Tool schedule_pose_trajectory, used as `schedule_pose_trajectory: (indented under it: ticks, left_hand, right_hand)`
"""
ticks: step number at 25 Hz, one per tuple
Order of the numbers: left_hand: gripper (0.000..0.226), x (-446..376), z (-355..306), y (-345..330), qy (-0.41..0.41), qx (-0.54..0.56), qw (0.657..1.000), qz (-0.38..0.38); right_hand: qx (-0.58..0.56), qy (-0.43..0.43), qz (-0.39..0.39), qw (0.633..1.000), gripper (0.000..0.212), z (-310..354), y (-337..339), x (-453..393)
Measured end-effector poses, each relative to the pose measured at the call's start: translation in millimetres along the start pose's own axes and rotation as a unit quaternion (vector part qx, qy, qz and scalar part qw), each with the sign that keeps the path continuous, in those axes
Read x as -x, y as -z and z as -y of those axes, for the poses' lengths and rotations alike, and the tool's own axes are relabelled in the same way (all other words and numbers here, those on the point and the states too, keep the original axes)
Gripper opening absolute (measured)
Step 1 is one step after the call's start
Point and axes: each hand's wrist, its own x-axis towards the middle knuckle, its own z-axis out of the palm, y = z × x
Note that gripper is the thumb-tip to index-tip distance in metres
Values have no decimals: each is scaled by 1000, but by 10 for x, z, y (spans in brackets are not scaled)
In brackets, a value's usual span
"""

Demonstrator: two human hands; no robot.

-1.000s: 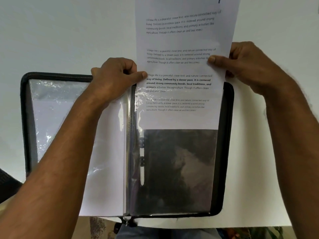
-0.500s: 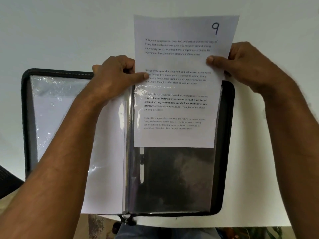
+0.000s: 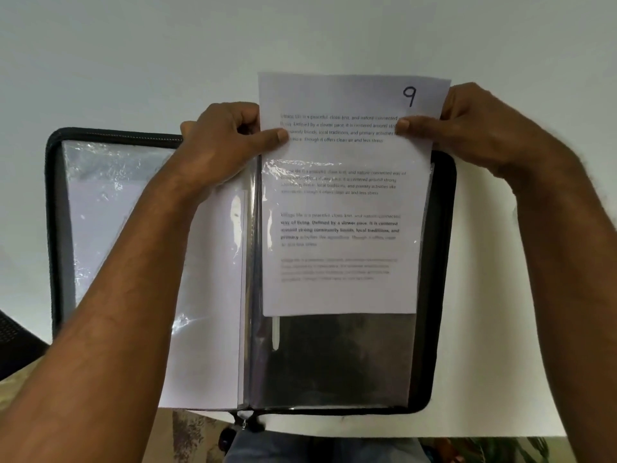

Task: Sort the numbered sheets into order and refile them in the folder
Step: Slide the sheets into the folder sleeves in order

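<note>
Two-handed grip, one sheet (image 3: 340, 208).

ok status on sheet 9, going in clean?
Left hand and right hand pinch sheet 9 at its top. Part-way into the folder's right sleeve, top sticking out. No visible obstruction.

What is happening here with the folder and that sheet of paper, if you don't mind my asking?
A person is filing a printed sheet marked 9 into the clear sleeve on the right side of an open black zip folder lying on a white table. The left hand and right hand pinch the sheet's top corners. It sits partway in: its top still sticks out above the folder, and the sleeve's lower part is empty.
</note>
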Motion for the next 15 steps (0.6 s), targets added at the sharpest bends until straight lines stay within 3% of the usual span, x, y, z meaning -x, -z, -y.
schedule_pose_trajectory:
  ticks: [3,9,15]
  left_hand:
    - [39,-2,13,-19,-8,21,1000,-19]
    - [13,-5,3,9,-4,-33,999,4]
    - [17,13,-27,5,-19,-4,1000,7]
  right_hand:
    - [46,-24,39,998,26,11,10,-5]
    - [19,32,-31,999,16,102,-39,-29]
    - [135,-3,61,989,10,215,18,-67]
